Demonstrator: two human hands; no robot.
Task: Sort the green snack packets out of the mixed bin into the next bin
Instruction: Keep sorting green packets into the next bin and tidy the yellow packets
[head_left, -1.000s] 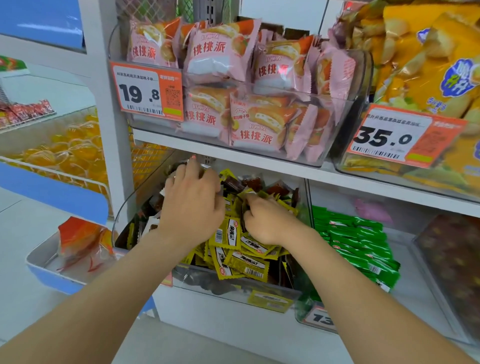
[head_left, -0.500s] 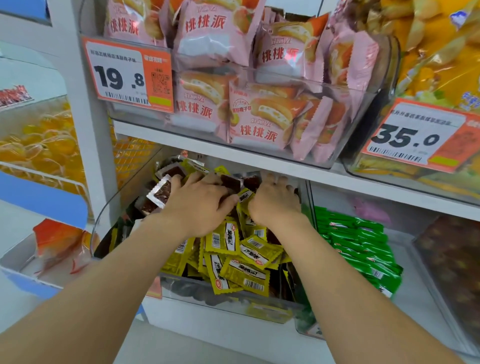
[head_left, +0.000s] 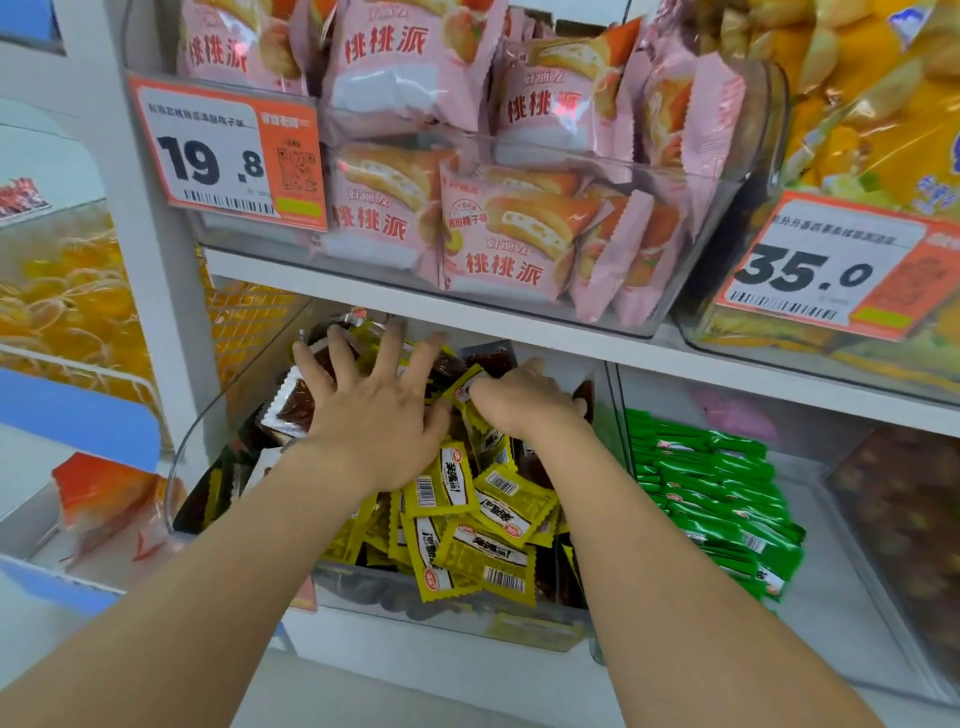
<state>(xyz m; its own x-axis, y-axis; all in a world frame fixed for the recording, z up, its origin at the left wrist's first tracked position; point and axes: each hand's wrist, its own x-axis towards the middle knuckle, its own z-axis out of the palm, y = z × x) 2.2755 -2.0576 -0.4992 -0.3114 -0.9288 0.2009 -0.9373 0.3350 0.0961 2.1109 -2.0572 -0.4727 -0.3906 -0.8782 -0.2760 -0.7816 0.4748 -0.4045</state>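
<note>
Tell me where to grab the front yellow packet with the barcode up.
Pinch the yellow packet by its free near edge, coming from the front: it lies flat atop the heap at the front of the mixed bin, and the shelf overhead likely crowds a vertical reach.

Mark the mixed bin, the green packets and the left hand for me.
mixed bin (head_left: 415, 618), head view, clear front wall.
green packets (head_left: 717, 504), head view, middle of the pile.
left hand (head_left: 374, 421), head view, back of the hand.
</note>
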